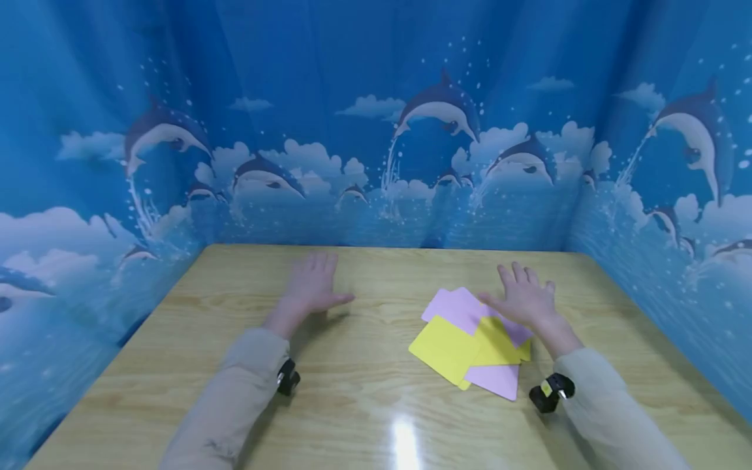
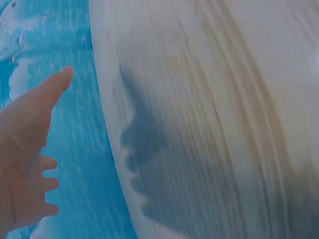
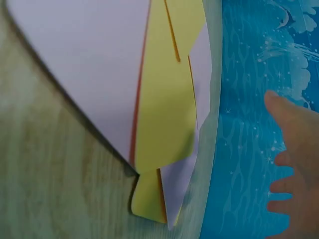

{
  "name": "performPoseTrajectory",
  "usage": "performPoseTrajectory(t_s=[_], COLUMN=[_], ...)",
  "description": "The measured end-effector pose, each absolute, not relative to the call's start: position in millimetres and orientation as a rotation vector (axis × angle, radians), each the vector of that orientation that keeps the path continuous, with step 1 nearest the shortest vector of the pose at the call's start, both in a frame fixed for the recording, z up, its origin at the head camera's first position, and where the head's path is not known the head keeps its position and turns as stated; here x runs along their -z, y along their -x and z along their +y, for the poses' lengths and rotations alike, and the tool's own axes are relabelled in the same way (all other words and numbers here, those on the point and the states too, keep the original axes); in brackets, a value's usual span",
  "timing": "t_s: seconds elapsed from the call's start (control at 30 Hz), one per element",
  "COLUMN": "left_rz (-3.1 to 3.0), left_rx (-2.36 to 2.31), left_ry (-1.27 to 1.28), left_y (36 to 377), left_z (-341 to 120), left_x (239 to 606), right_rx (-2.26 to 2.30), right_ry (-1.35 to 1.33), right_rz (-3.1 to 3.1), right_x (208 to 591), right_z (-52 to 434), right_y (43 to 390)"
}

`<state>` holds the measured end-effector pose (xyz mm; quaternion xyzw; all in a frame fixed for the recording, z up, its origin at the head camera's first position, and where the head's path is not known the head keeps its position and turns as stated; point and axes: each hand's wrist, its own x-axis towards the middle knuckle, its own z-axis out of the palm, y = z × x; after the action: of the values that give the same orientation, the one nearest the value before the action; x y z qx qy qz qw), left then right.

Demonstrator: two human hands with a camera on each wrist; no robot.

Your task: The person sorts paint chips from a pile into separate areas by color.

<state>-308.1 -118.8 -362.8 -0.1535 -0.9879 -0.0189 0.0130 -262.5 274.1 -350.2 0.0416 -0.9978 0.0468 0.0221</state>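
Observation:
A loose pile of pink cards (image 1: pixel 457 307) and yellow cards (image 1: pixel 448 349) lies fanned on the wooden table (image 1: pixel 364 405), right of centre. My right hand (image 1: pixel 524 297) hovers flat and open over the pile's far right edge, fingers spread; whether it touches the cards is unclear. My left hand (image 1: pixel 313 284) is open with straight fingers over bare wood, left of the pile. In the right wrist view the pink cards (image 3: pixel 94 74) and yellow cards (image 3: pixel 167 109) overlap, and the right hand's fingers (image 3: pixel 294 164) are spread. The left wrist view shows the left hand (image 2: pixel 27 149) open above its shadow.
A blue curtain with dolphins and clouds (image 1: pixel 376 130) walls the table on the left, back and right. Black wrist cameras (image 1: pixel 288 377) sit on both sleeves. Bare wood (image 1: pixel 247 287) stretches to the table's left and front.

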Motion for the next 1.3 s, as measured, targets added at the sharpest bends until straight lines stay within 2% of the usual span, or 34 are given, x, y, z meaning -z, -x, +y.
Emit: performPoseTrajectory(t_s=[0.6, 0.87, 1.07, 1.3], left_rz=[-2.803, -2.640, -2.597, -2.596], left_rx=[-0.329, -0.365, -0.341, -0.355], left_ry=[1.098, 1.345, 1.452, 1.540], left_y=[290.9, 280.0, 275.2, 277.5], left_z=[-40.3, -16.9, -6.9, 5.2], left_x=[362.9, 370.5, 375.1, 381.2], right_rx=[0.119, 0.160, 0.172, 0.215], right_ry=[-0.462, -0.653, -0.779, -0.780], right_rz=[-2.902, -2.843, -2.827, -2.971], right_x=[350.4, 363.4, 375.5, 384.8], right_z=[254.4, 238.9, 229.4, 219.3], right_y=[223.4, 210.4, 202.1, 196.9])
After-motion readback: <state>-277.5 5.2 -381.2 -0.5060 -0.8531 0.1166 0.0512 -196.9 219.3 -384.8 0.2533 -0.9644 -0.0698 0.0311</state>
